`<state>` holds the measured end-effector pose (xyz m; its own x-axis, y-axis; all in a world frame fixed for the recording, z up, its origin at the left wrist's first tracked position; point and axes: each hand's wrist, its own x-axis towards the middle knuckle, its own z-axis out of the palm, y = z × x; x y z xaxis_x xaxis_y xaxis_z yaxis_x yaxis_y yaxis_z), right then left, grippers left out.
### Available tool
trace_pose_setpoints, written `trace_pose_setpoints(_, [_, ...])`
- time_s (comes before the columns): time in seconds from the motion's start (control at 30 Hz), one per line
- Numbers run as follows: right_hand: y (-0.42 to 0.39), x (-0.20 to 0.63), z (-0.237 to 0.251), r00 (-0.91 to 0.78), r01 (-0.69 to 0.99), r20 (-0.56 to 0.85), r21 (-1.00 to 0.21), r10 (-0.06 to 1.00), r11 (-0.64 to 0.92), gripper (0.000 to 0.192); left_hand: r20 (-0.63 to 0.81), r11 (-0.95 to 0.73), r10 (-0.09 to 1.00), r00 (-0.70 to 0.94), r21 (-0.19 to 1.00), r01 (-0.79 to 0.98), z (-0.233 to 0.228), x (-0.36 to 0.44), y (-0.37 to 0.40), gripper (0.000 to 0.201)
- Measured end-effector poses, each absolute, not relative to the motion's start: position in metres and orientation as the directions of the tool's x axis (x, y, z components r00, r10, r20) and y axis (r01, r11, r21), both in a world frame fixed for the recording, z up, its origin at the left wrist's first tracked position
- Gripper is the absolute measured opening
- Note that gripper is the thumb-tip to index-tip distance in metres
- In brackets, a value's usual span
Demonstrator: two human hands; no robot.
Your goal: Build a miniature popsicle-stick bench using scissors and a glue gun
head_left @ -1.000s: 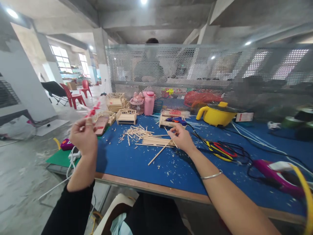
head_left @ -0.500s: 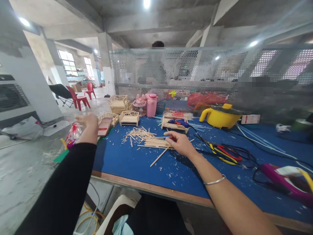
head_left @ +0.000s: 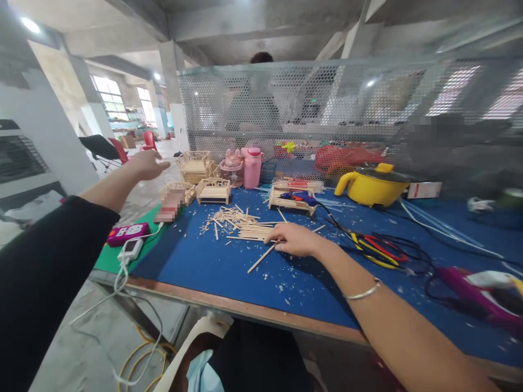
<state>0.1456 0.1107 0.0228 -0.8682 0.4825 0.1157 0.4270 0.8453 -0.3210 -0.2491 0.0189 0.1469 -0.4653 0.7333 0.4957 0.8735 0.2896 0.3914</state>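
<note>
My left hand (head_left: 150,164) hangs in the air past the table's left end, fingers stretched to the right and nothing seen in them. Below it lie a phone (head_left: 168,209) on a charging cable and small bed-shaped stick frames (head_left: 214,190). My right hand (head_left: 295,239) rests low over a row of thin wooden sticks (head_left: 255,231), fingers curled down onto them; my palm hides part of the grip. One loose wooden stick (head_left: 260,259) slants out from under my thumb. A pile of short stick pieces (head_left: 231,218) lies to the left.
A blue glue gun (head_left: 300,197) lies on another stick frame (head_left: 278,202). Pliers (head_left: 378,256), a yellow pot (head_left: 371,188), a pink bottle (head_left: 252,167) and a purple power strip (head_left: 127,234) stand about. A perforated metal screen (head_left: 351,109) runs behind, with a person beyond it.
My left hand has swung up and right. The clear bag with red has left the table's left corner, baring the power strip and charger. My right hand has lowered onto the sticks.
</note>
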Motion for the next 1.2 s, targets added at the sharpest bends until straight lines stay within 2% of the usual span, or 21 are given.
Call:
trace_pose_setpoints(0.07, [0.109, 0.137, 0.019, -0.881, 0.433, 0.083, -0.256, 0.466, 0.864, 0.020, 0.531, 0.167, 0.781, -0.329, 0.330, 0.929, 0.134, -0.207, 0.046, 0.049])
trace_pose_setpoints(0.17, [0.106, 0.127, 0.010, -0.834, 0.514, 0.130, -0.168, 0.536, 0.841, 0.012, 0.550, -0.146, 0.834, -0.042, 0.295, 0.944, 0.102, -0.133, 0.069, 0.039])
trace_pose_setpoints(0.23, [0.105, 0.126, 0.007, -0.803, 0.546, 0.182, -0.156, 0.568, 0.823, 0.013, 0.459, -0.299, 0.878, 0.136, 0.304, 0.905, 0.070, -0.089, 0.070, 0.043])
trace_pose_setpoints(0.33, [0.111, 0.140, 0.015, -0.771, 0.528, 0.259, -0.252, 0.582, 0.811, 0.021, 0.215, -0.353, 0.928, 0.304, 0.254, 0.900, 0.017, -0.045, 0.061, 0.065])
trace_pose_setpoints(0.4, [0.122, 0.162, 0.024, -0.697, 0.553, 0.317, -0.332, 0.643, 0.764, 0.027, 0.138, -0.358, 0.931, 0.337, 0.182, 0.916, -0.010, -0.033, 0.056, 0.080])
trace_pose_setpoints(0.47, [0.133, 0.191, 0.032, -0.597, 0.644, 0.331, -0.346, 0.731, 0.683, 0.026, 0.105, -0.375, 0.926, 0.363, 0.144, 0.916, -0.024, -0.030, 0.057, 0.083])
trace_pose_setpoints(0.6, [0.143, 0.236, 0.029, -0.501, 0.811, 0.133, -0.274, 0.855, 0.518, 0.014, 0.090, -0.373, 0.927, 0.363, 0.143, 0.917, -0.026, -0.034, 0.068, 0.077])
trace_pose_setpoints(0.67, [0.138, 0.241, 0.024, -0.439, 0.860, 0.067, -0.258, 0.896, 0.440, 0.015, 0.070, -0.384, 0.923, 0.377, 0.148, 0.912, -0.024, -0.034, 0.068, 0.074])
trace_pose_setpoints(0.8, [0.121, 0.225, 0.020, -0.389, 0.888, 0.079, -0.232, 0.918, 0.397, 0.031, 0.025, -0.429, 0.902, 0.430, 0.159, 0.889, -0.023, -0.033, 0.056, 0.073])
trace_pose_setpoints(1.0, [0.106, 0.218, 0.024, -0.407, 0.913, -0.028, -0.047, 0.913, 0.406, 0.034, 0.054, -0.406, 0.914, 0.402, 0.143, 0.903, -0.025, -0.037, 0.065, 0.066])
trace_pose_setpoints(1.07, [0.103, 0.228, 0.023, -0.378, 0.925, -0.045, -0.057, 0.925, 0.375, 0.030, 0.056, -0.409, 0.913, 0.405, 0.154, 0.900, -0.025, -0.040, 0.073, 0.063])
trace_pose_setpoints(1.2, [0.100, 0.248, 0.014, -0.365, 0.916, -0.048, -0.194, 0.930, 0.350, 0.025, 0.053, -0.476, 0.879, 0.474, 0.174, 0.862, -0.021, -0.046, 0.080, 0.052])
